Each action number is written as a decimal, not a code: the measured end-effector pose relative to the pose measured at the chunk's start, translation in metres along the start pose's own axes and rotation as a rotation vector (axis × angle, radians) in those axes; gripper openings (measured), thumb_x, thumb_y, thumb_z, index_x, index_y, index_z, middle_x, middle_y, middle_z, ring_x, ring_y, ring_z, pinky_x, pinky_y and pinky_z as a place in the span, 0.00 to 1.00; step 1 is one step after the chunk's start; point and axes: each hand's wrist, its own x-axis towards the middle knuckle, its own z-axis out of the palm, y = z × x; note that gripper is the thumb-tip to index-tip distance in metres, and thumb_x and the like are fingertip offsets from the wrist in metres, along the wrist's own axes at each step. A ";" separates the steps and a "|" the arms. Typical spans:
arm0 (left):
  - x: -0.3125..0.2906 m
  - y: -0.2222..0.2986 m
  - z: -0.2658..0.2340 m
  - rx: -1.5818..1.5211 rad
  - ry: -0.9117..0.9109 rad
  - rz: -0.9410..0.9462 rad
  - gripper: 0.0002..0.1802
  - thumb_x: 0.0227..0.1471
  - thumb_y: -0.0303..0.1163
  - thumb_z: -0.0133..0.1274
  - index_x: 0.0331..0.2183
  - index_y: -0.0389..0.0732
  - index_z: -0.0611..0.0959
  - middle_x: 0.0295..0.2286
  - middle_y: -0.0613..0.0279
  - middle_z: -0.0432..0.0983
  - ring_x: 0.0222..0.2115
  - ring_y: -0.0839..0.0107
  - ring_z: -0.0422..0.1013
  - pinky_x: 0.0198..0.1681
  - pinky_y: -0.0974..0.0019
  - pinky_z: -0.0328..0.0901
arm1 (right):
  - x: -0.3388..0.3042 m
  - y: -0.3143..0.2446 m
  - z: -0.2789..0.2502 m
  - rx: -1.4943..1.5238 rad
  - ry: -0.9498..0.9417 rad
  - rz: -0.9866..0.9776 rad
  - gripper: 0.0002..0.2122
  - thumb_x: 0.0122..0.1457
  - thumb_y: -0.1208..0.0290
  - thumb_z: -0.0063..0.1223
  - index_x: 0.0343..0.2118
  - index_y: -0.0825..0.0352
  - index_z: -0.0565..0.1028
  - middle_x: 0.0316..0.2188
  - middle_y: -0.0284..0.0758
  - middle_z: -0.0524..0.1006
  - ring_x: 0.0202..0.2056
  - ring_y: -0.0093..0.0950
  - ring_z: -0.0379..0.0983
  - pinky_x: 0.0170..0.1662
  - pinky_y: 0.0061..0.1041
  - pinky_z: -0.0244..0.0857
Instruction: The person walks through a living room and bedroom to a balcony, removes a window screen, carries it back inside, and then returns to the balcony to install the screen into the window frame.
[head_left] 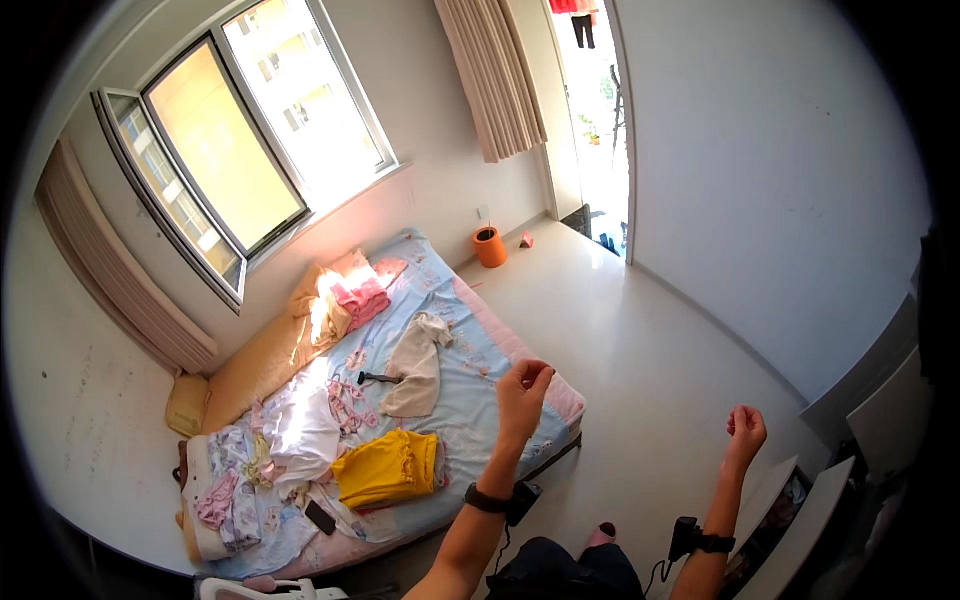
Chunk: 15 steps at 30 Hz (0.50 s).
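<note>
In the head view, the left forearm rises from the lower edge and leans up to the right, its hand [523,398] raised in front of the near side of the bed [470,350]. The wrist bends so the knuckles sit uppermost; the fingers are curled in, tips drawn together toward the right, with nothing seen in their hold. A black strap [487,499] with a small dark device circles that wrist.

The right forearm stands steeper, well apart from the left, and its hand [746,432] is held up over the pale floor [640,340]. Its fingers fold into a loose fist, with nothing visible in them; a similar strap [717,543] wraps the wrist. The white open drawer [815,530] lies near, to its lower right.

Left of the left hand, a beige garment [415,375] lies spread on the bed's blue sheet, apart from the fingers. A yellow garment [388,470] lies closer to the bed's near edge, beside a white garment [303,425].
</note>
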 end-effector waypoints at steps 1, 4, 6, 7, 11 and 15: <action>0.012 -0.004 0.012 -0.008 0.016 -0.021 0.07 0.48 0.25 0.53 0.29 0.30 0.79 0.25 0.59 0.77 0.27 0.76 0.72 0.33 0.73 0.66 | 0.023 -0.006 0.010 -0.033 -0.015 0.003 0.04 0.56 0.74 0.51 0.28 0.68 0.72 0.21 0.28 0.72 0.23 0.16 0.66 0.26 0.15 0.61; 0.054 -0.017 0.041 0.010 0.057 -0.069 0.06 0.49 0.24 0.53 0.30 0.31 0.79 0.26 0.59 0.77 0.27 0.76 0.72 0.33 0.74 0.66 | 0.085 0.006 0.061 -0.049 -0.166 -0.002 0.05 0.57 0.72 0.51 0.28 0.68 0.73 0.22 0.28 0.73 0.23 0.15 0.67 0.27 0.14 0.62; 0.080 -0.035 0.055 0.012 0.136 -0.062 0.05 0.49 0.25 0.54 0.29 0.33 0.79 0.24 0.63 0.77 0.25 0.80 0.70 0.30 0.75 0.65 | 0.112 0.008 0.104 -0.048 -0.251 0.024 0.05 0.57 0.72 0.51 0.28 0.67 0.73 0.23 0.28 0.74 0.23 0.16 0.68 0.27 0.14 0.63; 0.093 -0.044 0.060 0.018 0.173 -0.055 0.05 0.50 0.26 0.54 0.28 0.34 0.79 0.23 0.65 0.76 0.24 0.81 0.69 0.28 0.76 0.64 | 0.127 0.009 0.129 -0.036 -0.310 0.027 0.05 0.57 0.72 0.51 0.28 0.68 0.73 0.23 0.28 0.74 0.24 0.16 0.68 0.27 0.15 0.63; 0.162 -0.073 0.080 0.030 0.270 -0.060 0.04 0.50 0.25 0.53 0.28 0.33 0.79 0.24 0.64 0.77 0.24 0.80 0.70 0.28 0.75 0.64 | 0.198 0.025 0.216 -0.001 -0.459 0.035 0.05 0.56 0.72 0.51 0.28 0.68 0.73 0.23 0.29 0.74 0.24 0.16 0.68 0.27 0.15 0.63; 0.250 -0.115 0.113 0.016 0.380 -0.092 0.04 0.49 0.24 0.53 0.28 0.33 0.79 0.24 0.62 0.77 0.25 0.78 0.71 0.30 0.75 0.65 | 0.279 0.024 0.294 -0.064 -0.560 0.016 0.05 0.56 0.73 0.50 0.27 0.69 0.73 0.22 0.30 0.74 0.24 0.17 0.69 0.28 0.16 0.64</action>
